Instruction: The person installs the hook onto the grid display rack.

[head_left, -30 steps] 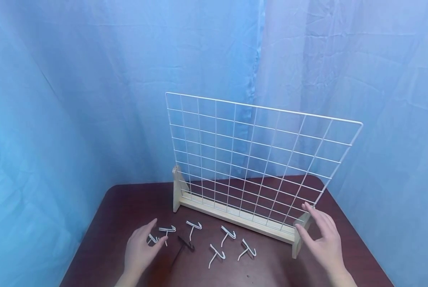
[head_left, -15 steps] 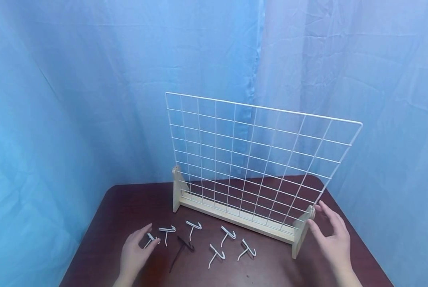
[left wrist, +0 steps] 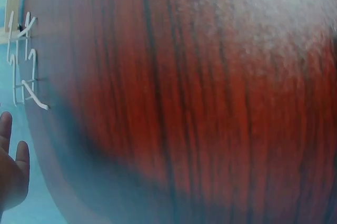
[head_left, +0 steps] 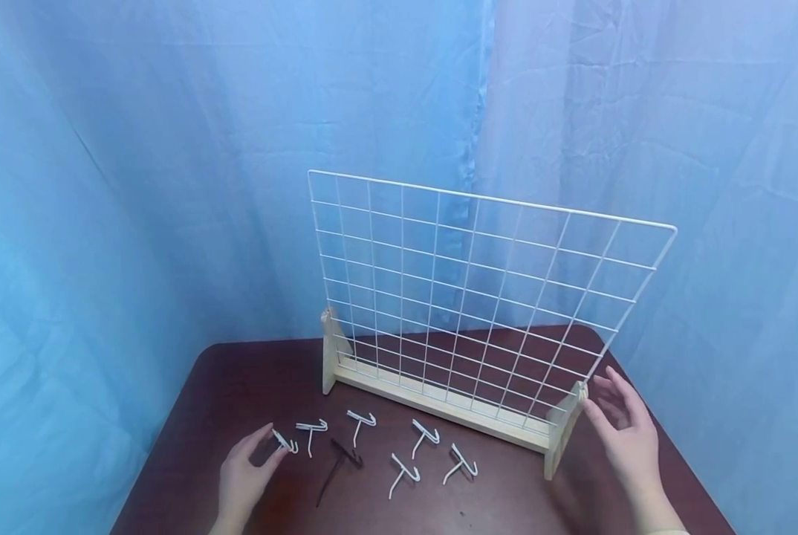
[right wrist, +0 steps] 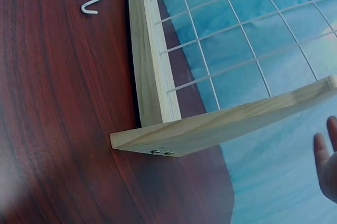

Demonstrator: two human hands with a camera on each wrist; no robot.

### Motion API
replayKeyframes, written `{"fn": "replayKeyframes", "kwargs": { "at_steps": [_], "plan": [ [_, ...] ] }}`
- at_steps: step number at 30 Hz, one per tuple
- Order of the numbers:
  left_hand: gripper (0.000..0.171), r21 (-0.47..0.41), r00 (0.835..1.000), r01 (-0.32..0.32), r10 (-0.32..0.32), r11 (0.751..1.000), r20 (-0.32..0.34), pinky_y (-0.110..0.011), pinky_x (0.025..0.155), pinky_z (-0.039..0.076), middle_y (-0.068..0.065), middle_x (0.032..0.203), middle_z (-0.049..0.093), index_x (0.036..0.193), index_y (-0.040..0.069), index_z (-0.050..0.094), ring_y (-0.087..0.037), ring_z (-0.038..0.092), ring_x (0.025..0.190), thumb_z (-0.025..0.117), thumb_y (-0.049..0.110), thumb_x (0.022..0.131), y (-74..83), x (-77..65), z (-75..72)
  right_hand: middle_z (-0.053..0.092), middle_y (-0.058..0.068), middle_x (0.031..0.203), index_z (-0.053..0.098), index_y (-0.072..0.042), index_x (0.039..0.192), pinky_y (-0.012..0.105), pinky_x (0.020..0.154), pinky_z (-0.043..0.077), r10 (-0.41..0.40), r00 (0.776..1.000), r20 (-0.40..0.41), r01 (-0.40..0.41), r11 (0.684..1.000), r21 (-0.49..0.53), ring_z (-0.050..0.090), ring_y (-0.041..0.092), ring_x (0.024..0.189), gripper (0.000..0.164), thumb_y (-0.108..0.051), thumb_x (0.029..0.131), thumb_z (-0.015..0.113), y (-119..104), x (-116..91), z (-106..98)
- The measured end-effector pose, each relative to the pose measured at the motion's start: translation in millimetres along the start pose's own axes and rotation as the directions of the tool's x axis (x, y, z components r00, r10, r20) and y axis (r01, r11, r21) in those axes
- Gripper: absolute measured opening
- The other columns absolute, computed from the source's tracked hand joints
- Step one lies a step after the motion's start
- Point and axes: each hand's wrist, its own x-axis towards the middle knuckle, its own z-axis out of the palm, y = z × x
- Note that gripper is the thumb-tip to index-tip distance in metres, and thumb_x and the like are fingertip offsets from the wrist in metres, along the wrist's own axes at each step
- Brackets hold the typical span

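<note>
My left hand (head_left: 241, 468) hovers low over the table's left side, thumb and fingers apart. Just beyond its fingertips lies the leftmost white wire hook (head_left: 285, 442); the left wrist view shows a gap between that hook (left wrist: 26, 84) and the hand (left wrist: 13, 174). Beside the right end of a white wire grid (head_left: 466, 260) is my right hand (head_left: 629, 438), fingers loosely bent and holding nothing. It is nearest the stand's right wooden upright (head_left: 562, 431). In the right wrist view a gap shows between the fingers and that upright (right wrist: 210, 126).
Several more white hooks, among them one at the front (head_left: 404, 475), and one dark hook (head_left: 339, 464) lie before the stand's wooden base bar (head_left: 439, 405). The dark red table (head_left: 258, 371) has a rounded back edge. Blue curtains (head_left: 172, 186) hang behind and at both sides.
My left hand has moved left and slightly down, uncovering the leftmost hook. My right hand has shifted from in front of the right upright to its outer side. Hooks and grid stay in place.
</note>
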Motion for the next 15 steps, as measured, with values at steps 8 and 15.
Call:
{"fn": "replayKeyframes", "kwargs": {
  "at_steps": [8,15],
  "plan": [
    [0.053,-0.014,0.996,0.085,-0.086,0.996,-0.029,-0.047,0.095,0.046,-0.013,0.107,0.072,0.121,0.003,0.069,-0.034,0.067,0.099,0.088,0.010,0.072,-6.5,-1.2,5.5,0.053,-0.020,0.121,0.041,-0.004,0.149,0.009,0.091,0.044,0.033,0.984,0.174,-0.026,0.999,-0.042,0.051,-0.009,0.111,0.063,-0.001,0.092,0.069,17,7,-3],
    [0.050,-0.021,0.992,0.092,-0.093,0.996,-0.086,-0.028,0.084,0.049,-0.012,0.105,0.073,0.118,0.003,0.070,-0.032,0.069,0.095,0.089,0.009,0.072,-11.0,-4.5,13.0,0.051,-0.024,0.134,0.044,-0.004,0.147,0.005,0.090,0.040,0.027,0.980,0.199,-0.013,0.997,-0.071,0.045,-0.014,0.116,0.058,-0.005,0.094,0.068,20,9,-1]
  ]
}}
